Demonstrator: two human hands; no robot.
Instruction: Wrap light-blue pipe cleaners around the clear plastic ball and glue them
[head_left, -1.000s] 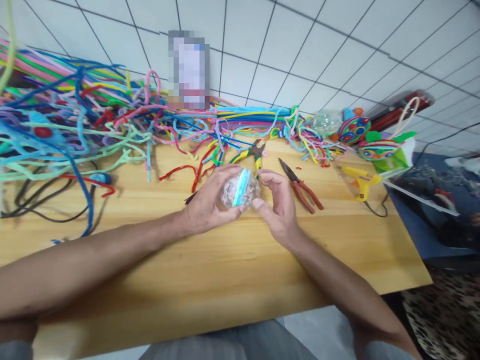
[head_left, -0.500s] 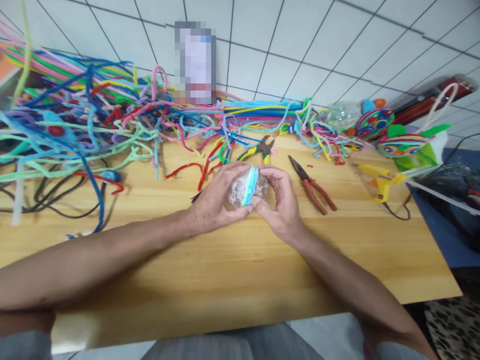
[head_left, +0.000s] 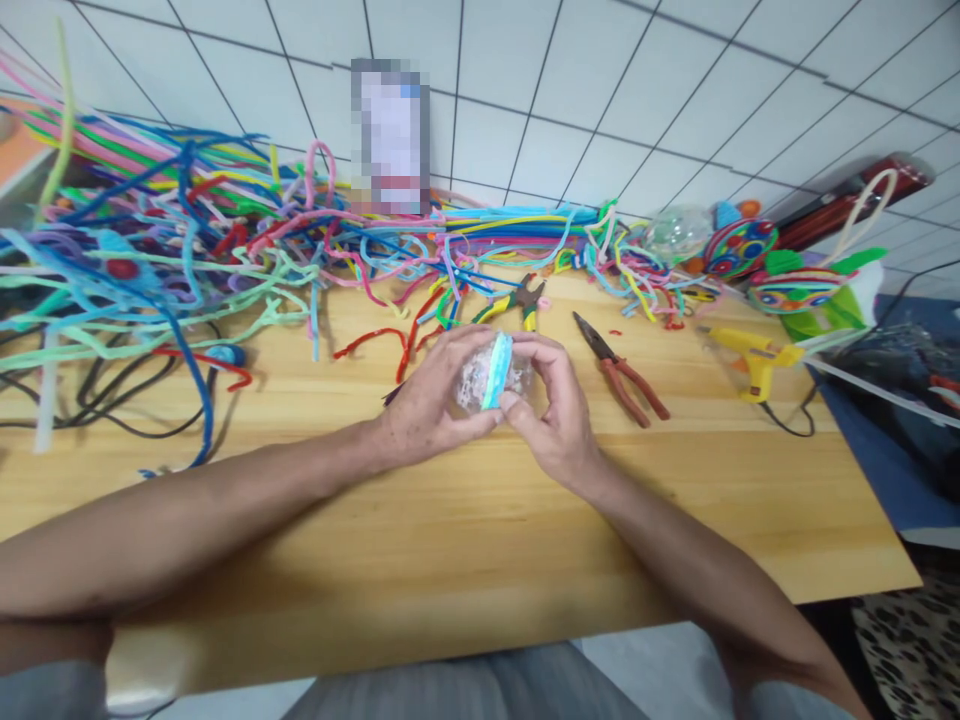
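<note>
Between my two hands is a clear plastic ball with a band of light blue and yellow-green pipe cleaners round its middle. My left hand is curled about the ball's left side, thumb along the bottom. On the right side, my right hand grips it, the thumb pressed near the lower end of the band. Yellow-green handled cutting pliers lie just beyond the ball. To the right of my right hand are long-nose pliers with red-brown handles. Red pipe cleaners lie beyond my left hand.
Tangled pipe cleaners heap up at the left and along the tiled wall. A yellow glue gun with a black cord lies at the right. Behind it are pipe-cleaner fish and another clear ball. A blurred upright panel stands at the back.
My hands and the banded ball keep almost the same pose. The camera view has shifted slightly.
</note>
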